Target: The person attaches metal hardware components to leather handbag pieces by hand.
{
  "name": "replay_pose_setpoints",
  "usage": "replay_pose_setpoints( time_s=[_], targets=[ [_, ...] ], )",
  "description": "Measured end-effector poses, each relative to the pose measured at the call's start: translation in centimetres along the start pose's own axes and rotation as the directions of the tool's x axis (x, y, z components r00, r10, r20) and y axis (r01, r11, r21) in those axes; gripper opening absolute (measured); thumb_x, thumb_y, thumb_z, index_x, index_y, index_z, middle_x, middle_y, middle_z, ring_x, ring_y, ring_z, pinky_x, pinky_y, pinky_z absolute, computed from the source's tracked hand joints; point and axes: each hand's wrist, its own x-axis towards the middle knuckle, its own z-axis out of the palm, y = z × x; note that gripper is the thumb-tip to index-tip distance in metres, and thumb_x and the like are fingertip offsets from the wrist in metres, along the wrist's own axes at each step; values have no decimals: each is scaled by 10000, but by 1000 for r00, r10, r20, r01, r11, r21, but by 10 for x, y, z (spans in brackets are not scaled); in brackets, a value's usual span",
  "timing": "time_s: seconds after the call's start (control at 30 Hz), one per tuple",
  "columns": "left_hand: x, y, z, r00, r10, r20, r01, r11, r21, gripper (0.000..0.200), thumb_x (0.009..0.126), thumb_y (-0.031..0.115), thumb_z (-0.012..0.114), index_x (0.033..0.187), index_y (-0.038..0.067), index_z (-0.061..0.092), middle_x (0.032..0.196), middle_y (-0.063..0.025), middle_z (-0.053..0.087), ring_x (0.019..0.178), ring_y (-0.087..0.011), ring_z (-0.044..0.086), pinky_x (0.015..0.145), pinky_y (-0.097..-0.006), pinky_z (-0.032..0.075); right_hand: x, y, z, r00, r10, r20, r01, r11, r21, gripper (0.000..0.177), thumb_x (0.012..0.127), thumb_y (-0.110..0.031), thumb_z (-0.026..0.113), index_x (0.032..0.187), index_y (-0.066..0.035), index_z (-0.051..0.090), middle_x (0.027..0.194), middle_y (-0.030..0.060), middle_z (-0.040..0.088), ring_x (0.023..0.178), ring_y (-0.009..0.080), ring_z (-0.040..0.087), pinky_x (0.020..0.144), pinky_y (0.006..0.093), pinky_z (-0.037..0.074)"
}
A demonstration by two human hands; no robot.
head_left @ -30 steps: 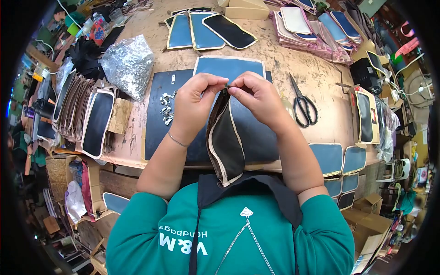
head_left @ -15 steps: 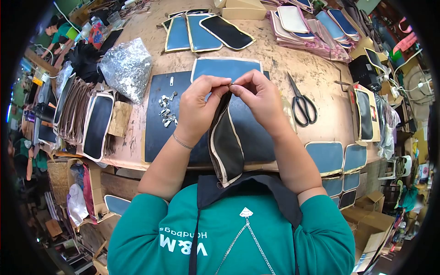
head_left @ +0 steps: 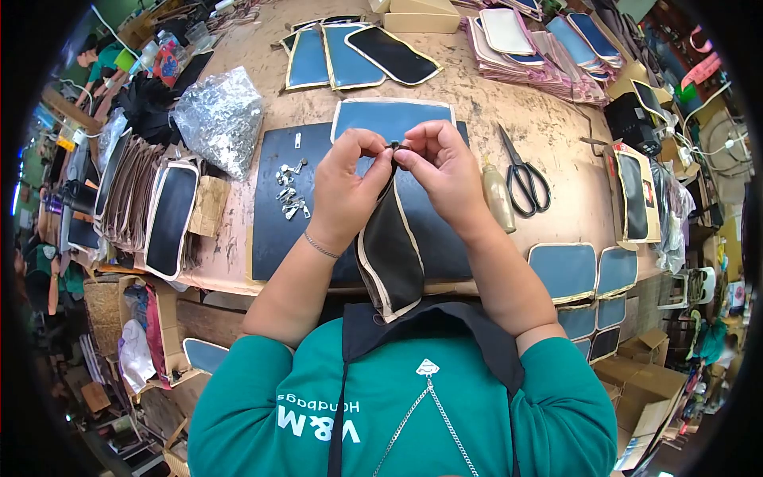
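A black pouch panel with cream piping hangs down from both my hands above a dark cutting mat. My left hand pinches the panel's top edge. My right hand pinches a small metal zipper slider against that same edge. Fingertips of both hands meet at the slider. A few loose metal zipper pulls lie on the mat just left of my left hand.
Black scissors and a small glue bottle lie to the right. A clear bag of metal parts sits far left. Stacks of finished panels line the left edge, blue panels the back, more blue panels front right.
My hands have stayed together at the panel's top edge. The dark slider now shows between my fingertips, and the glue bottle is uncovered beside my right wrist.
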Motion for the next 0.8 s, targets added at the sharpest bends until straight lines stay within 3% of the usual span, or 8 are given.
replay_pose_setpoints(
  time_s=[0.07,0.3,0.67,0.8],
  targets=[
    [1,-1,2,999,24,-29,-24,1000,-5,85,893,13,666,941,25,597,912,-71,657,838,-183,636,791,-309,513,0,-2,1,1000,1,10,-1,1000,0,230,910,-9,702,1097,-31,571,960,21,637,904,81,615,834,237,515],
    [1,-1,2,999,1,-37,-3,999,-47,100,896,0,668,949,23,586,911,-66,654,845,-163,637,794,-295,514,-3,-8,3,996,-85,0,84,985,-151,190,909,-13,693,1097,-19,661,944,47,694,870,97,648,824,260,537],
    [5,-1,-9,996,-63,59,66,997,-43,147,909,-27,662,896,17,521,873,-80,648,800,-163,609,763,-292,505,-1,-24,0,970,-227,85,242,878,-414,163,868,7,684,1025,-28,711,921,112,696,838,241,674,754,321,530],
    [4,6,-11,993,-67,102,71,997,-29,215,923,-46,661,868,33,469,931,-70,634,868,-113,560,817,-239,468,-1,-28,2,937,-326,130,345,796,-498,182,852,27,675,1021,-29,711,901,116,676,827,263,662,741,339,531]
  ],
)
